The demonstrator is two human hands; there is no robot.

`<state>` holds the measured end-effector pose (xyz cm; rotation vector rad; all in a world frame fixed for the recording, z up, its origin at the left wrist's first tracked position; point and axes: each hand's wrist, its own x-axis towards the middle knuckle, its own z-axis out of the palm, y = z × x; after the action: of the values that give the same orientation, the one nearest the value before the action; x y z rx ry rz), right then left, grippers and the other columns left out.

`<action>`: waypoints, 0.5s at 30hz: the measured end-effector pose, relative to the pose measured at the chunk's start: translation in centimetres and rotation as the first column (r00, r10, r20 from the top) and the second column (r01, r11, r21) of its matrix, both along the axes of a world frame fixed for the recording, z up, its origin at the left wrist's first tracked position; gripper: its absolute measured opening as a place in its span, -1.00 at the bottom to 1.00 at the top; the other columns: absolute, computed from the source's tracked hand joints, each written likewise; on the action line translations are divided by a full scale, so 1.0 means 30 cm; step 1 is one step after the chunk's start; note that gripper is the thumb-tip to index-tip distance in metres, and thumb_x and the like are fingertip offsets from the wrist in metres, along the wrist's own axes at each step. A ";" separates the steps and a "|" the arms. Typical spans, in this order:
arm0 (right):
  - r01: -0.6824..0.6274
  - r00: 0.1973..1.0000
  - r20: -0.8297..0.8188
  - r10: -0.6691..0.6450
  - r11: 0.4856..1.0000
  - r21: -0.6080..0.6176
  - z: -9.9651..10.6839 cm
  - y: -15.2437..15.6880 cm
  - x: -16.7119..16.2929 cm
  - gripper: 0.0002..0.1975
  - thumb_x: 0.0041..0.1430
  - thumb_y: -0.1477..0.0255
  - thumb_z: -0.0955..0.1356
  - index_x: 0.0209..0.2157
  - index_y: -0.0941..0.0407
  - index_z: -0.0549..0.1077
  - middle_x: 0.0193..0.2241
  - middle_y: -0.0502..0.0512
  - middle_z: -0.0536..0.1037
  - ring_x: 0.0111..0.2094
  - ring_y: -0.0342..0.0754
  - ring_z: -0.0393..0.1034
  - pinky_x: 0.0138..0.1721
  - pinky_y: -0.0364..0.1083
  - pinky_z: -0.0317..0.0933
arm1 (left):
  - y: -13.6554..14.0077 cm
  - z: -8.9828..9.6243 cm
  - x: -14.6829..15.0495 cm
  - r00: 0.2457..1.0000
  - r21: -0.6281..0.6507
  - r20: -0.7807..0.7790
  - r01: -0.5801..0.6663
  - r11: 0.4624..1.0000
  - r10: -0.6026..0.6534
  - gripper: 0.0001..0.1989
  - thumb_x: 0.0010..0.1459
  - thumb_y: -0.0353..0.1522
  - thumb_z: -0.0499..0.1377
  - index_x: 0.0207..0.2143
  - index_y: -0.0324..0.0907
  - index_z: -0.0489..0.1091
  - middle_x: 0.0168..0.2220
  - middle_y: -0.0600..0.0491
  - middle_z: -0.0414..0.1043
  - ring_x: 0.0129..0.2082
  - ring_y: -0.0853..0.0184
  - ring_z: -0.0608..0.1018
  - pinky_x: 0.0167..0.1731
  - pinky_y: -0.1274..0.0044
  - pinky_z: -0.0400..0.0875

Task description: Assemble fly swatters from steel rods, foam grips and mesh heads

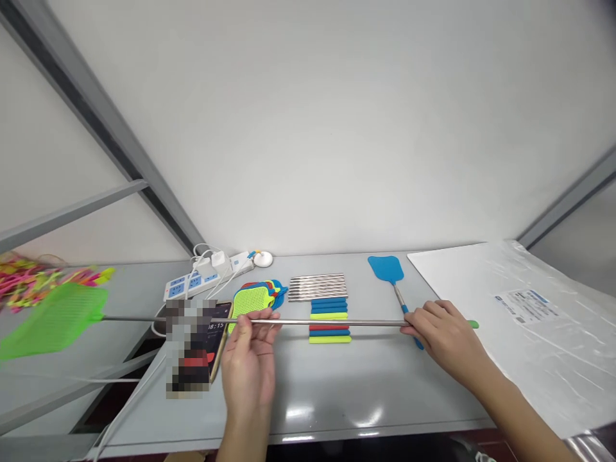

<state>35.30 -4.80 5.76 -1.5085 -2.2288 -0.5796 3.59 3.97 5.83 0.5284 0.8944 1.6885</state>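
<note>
Holding green swatter (317,322), phone (218,339) beneath, rods (317,287) behind

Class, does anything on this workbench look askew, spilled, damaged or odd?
Yes, one oddity: blocky pixelation hides the left part of the smartphone on the gray table beside the left hand. Nothing looks spilled, and the metal rod of the green fly swatter looks straight.

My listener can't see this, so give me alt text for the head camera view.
A left hand and right hand hold a green fly swatter level above a gray table, its mesh head at left. On the table lie a blue swatter, swatter heads, metal rods and colored grips.
</note>
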 end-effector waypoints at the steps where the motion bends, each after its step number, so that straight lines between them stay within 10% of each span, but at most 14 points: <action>1: 0.004 1.000 0.008 -0.004 1.000 -0.006 0.002 -0.004 0.006 -0.84 0.35 0.45 0.28 -0.37 0.10 0.38 -0.49 0.01 0.47 -0.42 -0.08 0.25 -0.22 -0.03 0.05 | 0.008 0.001 -0.010 1.000 0.001 0.002 -0.006 1.000 0.006 -0.76 0.15 -0.22 0.29 -0.36 -0.25 0.50 -0.38 -0.01 0.57 -0.35 0.28 0.63 -0.26 0.43 0.54; 15: 0.076 0.987 -0.145 -0.067 0.996 0.056 -0.051 -0.014 0.069 -0.86 0.33 0.41 0.29 -0.11 0.08 0.41 -0.30 0.14 0.56 -0.28 0.03 0.41 -0.14 0.05 0.17 | -0.018 0.000 0.068 0.998 -0.041 0.060 0.008 0.999 -0.006 -0.75 0.14 -0.19 0.29 -0.28 -0.21 0.49 -0.28 -0.03 0.59 -0.30 0.29 0.63 -0.35 0.50 0.53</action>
<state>37.37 -5.22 4.23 -1.5537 -2.0386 -0.5383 5.62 3.43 5.83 0.4503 0.8807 1.6679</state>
